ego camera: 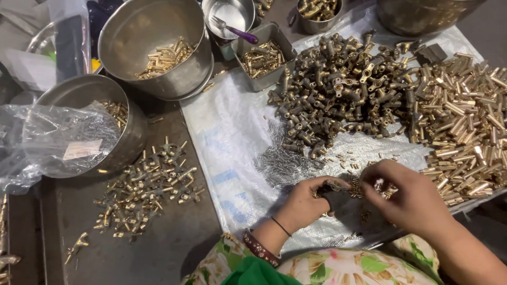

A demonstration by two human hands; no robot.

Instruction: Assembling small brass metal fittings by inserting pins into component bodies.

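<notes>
While the left hand (pixel 311 203) pinches a small brass fitting (pixel 334 186) at lower centre, the right hand (pixel 409 198) pinches tiny brass pieces (pixel 355 186) beside it.

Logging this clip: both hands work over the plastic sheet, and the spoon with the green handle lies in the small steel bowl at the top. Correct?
Not quite: the head view shows the spoon has a purple handle, not green. It does lie in the small steel bowl, and both hands work over the plastic sheet.

Open plastic sheet (pixel 227 137) left of hands gives clear passage. Dark fittings pile (pixel 338 89) ahead, brass tube heap (pixel 465 121) right, steel bowls (pixel 153 42) block far-left.
</notes>
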